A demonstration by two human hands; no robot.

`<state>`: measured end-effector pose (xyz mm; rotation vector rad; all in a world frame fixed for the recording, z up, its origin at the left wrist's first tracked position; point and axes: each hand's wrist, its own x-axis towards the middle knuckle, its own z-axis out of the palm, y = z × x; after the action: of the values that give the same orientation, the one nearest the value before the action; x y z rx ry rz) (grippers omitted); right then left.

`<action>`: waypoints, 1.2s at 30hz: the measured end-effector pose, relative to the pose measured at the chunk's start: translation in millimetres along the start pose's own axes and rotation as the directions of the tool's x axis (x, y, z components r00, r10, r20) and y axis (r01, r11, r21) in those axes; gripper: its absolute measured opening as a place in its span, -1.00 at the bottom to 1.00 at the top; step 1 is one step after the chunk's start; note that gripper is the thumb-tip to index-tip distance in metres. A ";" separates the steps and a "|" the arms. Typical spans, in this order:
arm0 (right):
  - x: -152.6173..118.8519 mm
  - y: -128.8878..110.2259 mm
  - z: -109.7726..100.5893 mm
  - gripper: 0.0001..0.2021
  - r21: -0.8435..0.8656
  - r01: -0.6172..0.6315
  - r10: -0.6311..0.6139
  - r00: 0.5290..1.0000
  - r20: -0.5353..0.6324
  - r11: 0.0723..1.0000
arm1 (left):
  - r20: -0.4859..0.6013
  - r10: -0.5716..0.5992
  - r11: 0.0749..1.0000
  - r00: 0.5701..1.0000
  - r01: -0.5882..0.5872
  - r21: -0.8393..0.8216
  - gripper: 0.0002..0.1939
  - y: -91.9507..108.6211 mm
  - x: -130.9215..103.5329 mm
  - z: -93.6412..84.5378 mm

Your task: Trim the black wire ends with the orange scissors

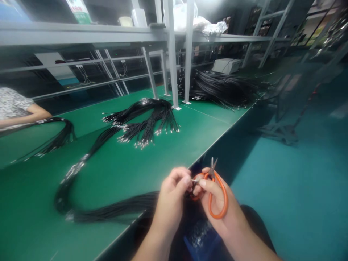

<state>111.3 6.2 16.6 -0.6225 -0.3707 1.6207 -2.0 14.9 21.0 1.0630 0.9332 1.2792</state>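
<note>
Just off the table's front edge, my left hand (176, 188) is closed in a pinch on a thin cable end (194, 180), which shows a small pale tip. My right hand (217, 195) holds scissors (223, 197) with orange handles. Their blades stick up, slightly parted, past the fingers. Thumb and fingertips of that same hand meet the cable tip facing my left fingers. A long bundle of black cables (116, 210) runs along the green table and ends behind my left wrist. What my curled fingers cover is hidden.
On the green table (190, 145) lie more black cable bundles (152, 112) with metal ends, and a large pile (220, 88) farther back. White posts (171, 65) carry a shelf (81, 32). A co-worker's arm (38, 112) rests at left. Below my hands is a blue bin (199, 250) holding small scraps.
</note>
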 end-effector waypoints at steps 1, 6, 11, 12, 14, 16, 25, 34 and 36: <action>0.1 0.1 -0.5 -0.81 0.009 -0.001 0.001 1.000 0.003 1.000 | -0.018 0.041 0.996 0.999 -0.040 0.085 -0.88 0.9 -0.6 -1.8; -0.7 0.8 0.8 -0.80 0.039 -0.008 0.008 1.000 -0.008 0.999 | 0.116 0.456 0.616 0.882 -0.407 0.674 -0.81 9.0 -3.6 -6.2; 0.0 0.1 5.0 -0.81 0.037 -0.003 0.004 1.000 -0.018 0.999 | 0.184 0.574 0.360 0.798 -0.448 0.818 -0.81 12.2 -3.1 -13.2; 0.2 -0.3 6.0 -0.81 0.034 0.006 -0.005 1.000 -0.021 0.999 | 0.150 0.553 0.400 0.820 -0.419 0.815 -0.81 13.1 -3.7 -14.2; 0.2 -1.2 8.2 -0.82 0.024 0.018 -0.018 1.000 -0.023 1.000 | 0.103 0.426 0.535 0.899 -0.341 0.773 -0.82 15.0 -5.8 -14.0; 0.1 -2.0 10.5 -0.83 0.004 0.017 -0.017 1.000 -0.019 1.000 | 0.104 0.251 0.677 0.962 -0.251 0.692 -0.86 16.0 -8.0 -11.0; 4.3 -4.8 17.1 -0.77 -0.150 0.137 -0.143 0.989 -0.027 0.979 | -0.010 0.002 0.904 1.000 0.002 0.427 -0.86 11.2 -5.5 -6.8; 3.9 -4.1 16.6 -0.73 -0.403 0.225 -0.264 0.964 -0.042 0.887 | -0.030 -0.081 0.958 0.996 0.086 0.273 -0.80 13.8 -7.5 -9.8; 3.2 -3.7 12.9 -0.76 -0.533 0.316 -0.376 0.927 -0.003 0.785 | -0.021 -0.088 0.964 0.996 0.091 0.248 -0.81 13.3 -6.6 -11.3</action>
<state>106.5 11.4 28.5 -0.9890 -0.8158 1.1154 -17.0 9.2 30.6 1.1946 1.1590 1.1128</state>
